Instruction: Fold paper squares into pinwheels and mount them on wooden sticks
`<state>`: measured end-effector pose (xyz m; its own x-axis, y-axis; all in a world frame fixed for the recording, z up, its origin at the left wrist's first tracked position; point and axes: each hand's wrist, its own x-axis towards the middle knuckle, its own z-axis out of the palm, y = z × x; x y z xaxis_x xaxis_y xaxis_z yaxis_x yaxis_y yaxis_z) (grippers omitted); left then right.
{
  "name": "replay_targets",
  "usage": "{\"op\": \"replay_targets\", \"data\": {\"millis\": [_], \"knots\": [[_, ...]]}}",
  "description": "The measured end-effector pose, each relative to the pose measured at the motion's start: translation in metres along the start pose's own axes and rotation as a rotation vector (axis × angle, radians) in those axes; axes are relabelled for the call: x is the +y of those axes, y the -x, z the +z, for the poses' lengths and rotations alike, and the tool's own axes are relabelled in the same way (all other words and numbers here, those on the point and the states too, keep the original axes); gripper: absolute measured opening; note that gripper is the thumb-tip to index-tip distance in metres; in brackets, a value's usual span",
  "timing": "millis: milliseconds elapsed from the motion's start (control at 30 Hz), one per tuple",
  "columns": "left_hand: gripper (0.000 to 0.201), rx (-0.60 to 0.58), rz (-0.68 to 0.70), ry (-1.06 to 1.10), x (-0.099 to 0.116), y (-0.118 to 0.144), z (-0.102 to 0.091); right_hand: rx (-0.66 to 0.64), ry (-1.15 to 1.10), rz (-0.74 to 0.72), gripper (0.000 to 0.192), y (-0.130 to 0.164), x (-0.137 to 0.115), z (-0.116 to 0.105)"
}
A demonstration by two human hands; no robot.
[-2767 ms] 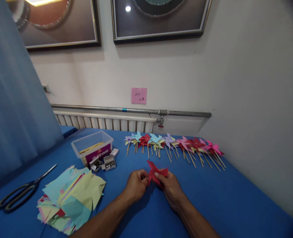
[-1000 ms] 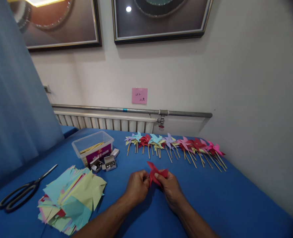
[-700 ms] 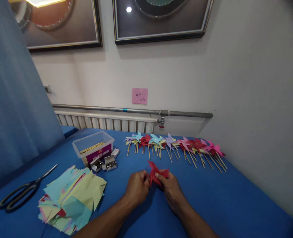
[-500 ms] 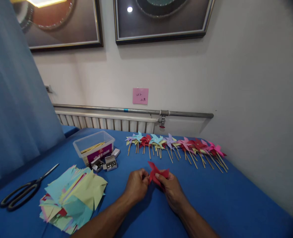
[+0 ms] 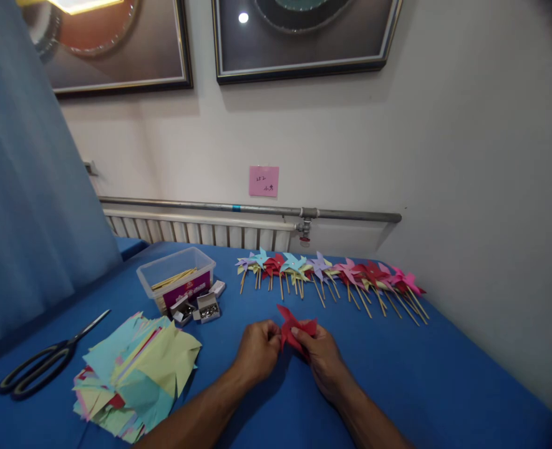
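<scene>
Red paper (image 5: 295, 328), folded into pinwheel vanes, was held low over the near-centre of the blue table (image 5: 444, 380), between both hands. Largest to smallest otherwise: stack of cut coloured squares (image 5: 135, 374) lay near left, within easy reach; row of finished pinwheels (image 5: 332, 277) sat far right, sticks toward the person, apparently set clear of the work; clear tub w/ sticks (image 5: 175, 277) and small pin boxes (image 5: 201, 308) sat far left; scissors (image 5: 42, 365) lay at the left edge. Right hand (image 5: 320, 355) pinched the paper's right side, fingers closed on it, prob. to steady the folds. Left hand (image 5: 257, 349) was curled at the paper's left edge, fingertips narrow; its contents couldn't be told.
</scene>
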<state>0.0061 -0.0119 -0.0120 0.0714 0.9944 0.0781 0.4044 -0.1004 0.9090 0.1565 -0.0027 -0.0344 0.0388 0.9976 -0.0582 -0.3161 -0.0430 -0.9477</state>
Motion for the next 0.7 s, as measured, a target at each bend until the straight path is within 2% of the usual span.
{"op": "replay_targets", "data": {"millis": [400, 700], "knots": [[0.015, -0.007, -0.009, -0.01, 0.003, 0.0001, -0.0018, -0.009, -0.013, 0.005, 0.043, 0.0001, -0.0007, 0.0009], [0.015, -0.019, -0.016, -0.003, -0.0046, -0.0025, 0.0004, -0.012, -0.01, -0.008, 0.037, 0.0021, -0.003, 0.002]]}}
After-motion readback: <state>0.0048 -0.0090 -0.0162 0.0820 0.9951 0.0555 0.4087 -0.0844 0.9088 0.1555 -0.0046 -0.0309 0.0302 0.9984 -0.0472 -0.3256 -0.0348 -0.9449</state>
